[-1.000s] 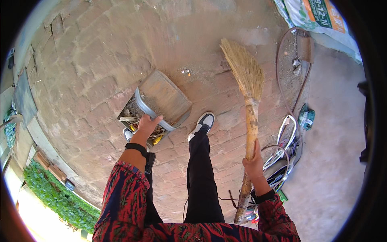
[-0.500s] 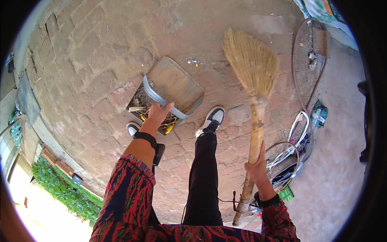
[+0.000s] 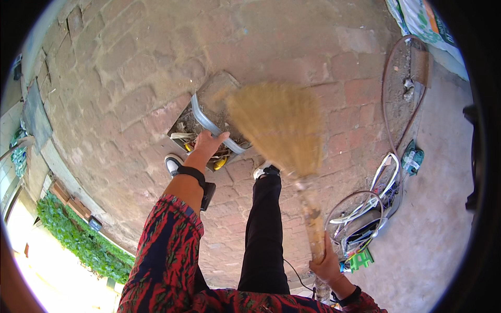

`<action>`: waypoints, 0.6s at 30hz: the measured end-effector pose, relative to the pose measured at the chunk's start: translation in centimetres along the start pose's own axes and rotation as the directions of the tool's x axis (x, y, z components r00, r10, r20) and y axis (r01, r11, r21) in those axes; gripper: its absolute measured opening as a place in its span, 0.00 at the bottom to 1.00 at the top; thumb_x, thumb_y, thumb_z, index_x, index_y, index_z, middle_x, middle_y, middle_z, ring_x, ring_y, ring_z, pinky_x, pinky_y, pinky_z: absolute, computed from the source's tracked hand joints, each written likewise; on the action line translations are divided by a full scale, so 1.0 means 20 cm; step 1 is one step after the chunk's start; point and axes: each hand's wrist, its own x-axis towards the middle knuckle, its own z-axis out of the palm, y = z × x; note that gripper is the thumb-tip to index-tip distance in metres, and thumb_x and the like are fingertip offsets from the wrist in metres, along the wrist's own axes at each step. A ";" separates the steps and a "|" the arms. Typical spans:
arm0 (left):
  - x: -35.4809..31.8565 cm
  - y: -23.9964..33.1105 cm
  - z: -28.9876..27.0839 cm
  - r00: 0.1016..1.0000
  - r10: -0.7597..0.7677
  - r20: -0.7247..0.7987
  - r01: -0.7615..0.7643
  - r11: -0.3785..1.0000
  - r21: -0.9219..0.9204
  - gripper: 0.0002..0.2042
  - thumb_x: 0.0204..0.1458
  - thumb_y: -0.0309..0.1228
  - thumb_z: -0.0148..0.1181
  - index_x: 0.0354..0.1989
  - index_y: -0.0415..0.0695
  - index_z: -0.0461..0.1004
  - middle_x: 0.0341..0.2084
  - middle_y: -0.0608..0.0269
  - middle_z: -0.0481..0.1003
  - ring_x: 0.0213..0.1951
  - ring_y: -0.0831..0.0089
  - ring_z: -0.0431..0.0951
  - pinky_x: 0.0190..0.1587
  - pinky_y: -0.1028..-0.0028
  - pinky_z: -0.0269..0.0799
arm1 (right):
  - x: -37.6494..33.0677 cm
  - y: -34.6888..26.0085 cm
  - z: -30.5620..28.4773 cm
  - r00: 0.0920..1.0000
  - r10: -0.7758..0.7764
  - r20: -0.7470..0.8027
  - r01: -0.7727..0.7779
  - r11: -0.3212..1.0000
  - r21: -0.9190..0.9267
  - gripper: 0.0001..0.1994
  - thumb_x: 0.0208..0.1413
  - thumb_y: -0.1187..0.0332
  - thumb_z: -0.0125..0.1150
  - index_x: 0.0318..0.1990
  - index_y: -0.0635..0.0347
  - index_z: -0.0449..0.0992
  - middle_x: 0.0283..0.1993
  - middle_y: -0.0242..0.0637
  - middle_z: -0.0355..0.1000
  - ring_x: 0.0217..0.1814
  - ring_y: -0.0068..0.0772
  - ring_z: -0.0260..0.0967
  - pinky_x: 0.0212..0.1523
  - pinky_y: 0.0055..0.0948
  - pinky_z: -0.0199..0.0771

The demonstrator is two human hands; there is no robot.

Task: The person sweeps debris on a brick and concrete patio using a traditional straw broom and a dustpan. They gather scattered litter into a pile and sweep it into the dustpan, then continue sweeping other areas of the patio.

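Note:
My left hand (image 3: 210, 142) is closed round the curved grey handle of a metal dustpan (image 3: 180, 119), which rests on the brick floor. Inside the pan lie dirt, dry scraps and a few yellow pieces (image 3: 220, 163). Wrapped round the wooden stick of a straw broom (image 3: 282, 122) is my right hand (image 3: 327, 267), low on the right. The broom's bristles are blurred by motion and cover the pan's right part and the floor beside it. My right shoe is partly hidden under the bristles.
Uneven brick paving (image 3: 130, 94) surrounds my feet. On the right lie a brown hose (image 3: 385, 99), white cables (image 3: 360, 212), a green plastic object (image 3: 361, 259) and a dark green bundle (image 3: 412, 158). A printed sack (image 3: 425, 26) stands far right. Green plants (image 3: 78, 245) grow at the lower left.
The broom head has swept left and nearer, from the floor at right over to the dustpan's edge. My right hand has moved lower with the stick. My left hand keeps its hold.

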 end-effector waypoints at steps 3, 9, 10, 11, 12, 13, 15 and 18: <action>-0.02 0.00 0.00 1.000 0.018 -0.008 -0.018 1.000 -0.007 0.25 0.31 0.49 0.61 0.21 0.33 0.69 0.15 0.56 0.69 0.20 0.67 0.69 0.25 0.68 0.63 | 0.12 0.00 -0.08 0.944 -0.244 -0.221 0.208 0.962 -0.175 0.42 0.30 0.75 0.54 0.57 0.61 0.39 0.31 0.54 0.67 0.33 0.49 0.68 0.33 0.32 0.68; -0.05 0.03 0.00 0.999 0.038 -0.025 -0.038 0.999 0.001 0.27 0.31 0.51 0.61 0.24 0.33 0.70 0.18 0.53 0.70 0.23 0.64 0.70 0.27 0.69 0.64 | 0.43 0.01 -0.08 0.969 0.066 -0.236 -0.096 0.988 -0.121 0.42 0.30 0.77 0.51 0.58 0.55 0.38 0.32 0.54 0.66 0.32 0.53 0.66 0.30 0.36 0.67; -0.04 0.03 -0.01 0.999 0.043 -0.026 -0.043 0.999 0.013 0.27 0.31 0.50 0.61 0.25 0.33 0.70 0.19 0.52 0.70 0.23 0.63 0.71 0.27 0.69 0.64 | 0.43 0.02 -0.07 0.972 0.071 -0.225 -0.107 0.983 -0.149 0.42 0.30 0.77 0.50 0.58 0.54 0.37 0.32 0.55 0.66 0.32 0.54 0.65 0.30 0.38 0.67; -0.04 0.02 -0.01 0.999 0.045 -0.011 -0.045 0.999 0.021 0.27 0.31 0.50 0.61 0.25 0.33 0.70 0.20 0.52 0.71 0.24 0.63 0.71 0.28 0.69 0.65 | 0.41 0.03 -0.04 0.986 0.033 -0.161 -0.064 0.979 -0.191 0.43 0.29 0.77 0.51 0.58 0.53 0.37 0.32 0.56 0.66 0.31 0.55 0.64 0.29 0.40 0.66; -0.03 0.02 -0.01 0.999 0.045 0.004 -0.045 0.998 0.033 0.26 0.31 0.50 0.61 0.26 0.33 0.70 0.20 0.52 0.71 0.25 0.63 0.72 0.28 0.69 0.65 | 0.37 0.03 -0.02 0.992 0.052 -0.118 -0.078 0.970 -0.229 0.43 0.29 0.76 0.51 0.58 0.54 0.38 0.32 0.56 0.66 0.31 0.55 0.64 0.29 0.39 0.66; -0.03 0.01 0.00 0.999 0.041 0.006 -0.041 0.999 0.022 0.27 0.31 0.51 0.61 0.24 0.33 0.70 0.20 0.50 0.71 0.26 0.62 0.72 0.29 0.68 0.65 | 0.32 0.04 0.00 0.996 0.061 -0.065 -0.076 0.964 -0.255 0.42 0.29 0.76 0.52 0.58 0.54 0.38 0.32 0.55 0.66 0.31 0.55 0.64 0.30 0.39 0.67; -0.03 0.00 0.00 0.998 0.060 -0.015 -0.060 0.998 -0.004 0.29 0.29 0.54 0.60 0.20 0.33 0.70 0.20 0.48 0.71 0.27 0.59 0.72 0.31 0.66 0.65 | 0.21 0.07 0.02 0.999 0.038 0.012 -0.034 0.971 -0.236 0.42 0.29 0.75 0.53 0.58 0.55 0.39 0.32 0.55 0.66 0.32 0.55 0.65 0.31 0.38 0.67; -0.04 -0.02 0.01 0.996 0.092 -0.004 -0.092 0.994 -0.061 0.28 0.29 0.53 0.60 0.20 0.33 0.69 0.19 0.48 0.70 0.27 0.60 0.72 0.31 0.67 0.65 | 0.07 0.13 0.01 0.999 -0.023 0.029 0.026 0.993 -0.118 0.41 0.30 0.74 0.54 0.57 0.58 0.41 0.34 0.55 0.66 0.34 0.53 0.65 0.34 0.36 0.67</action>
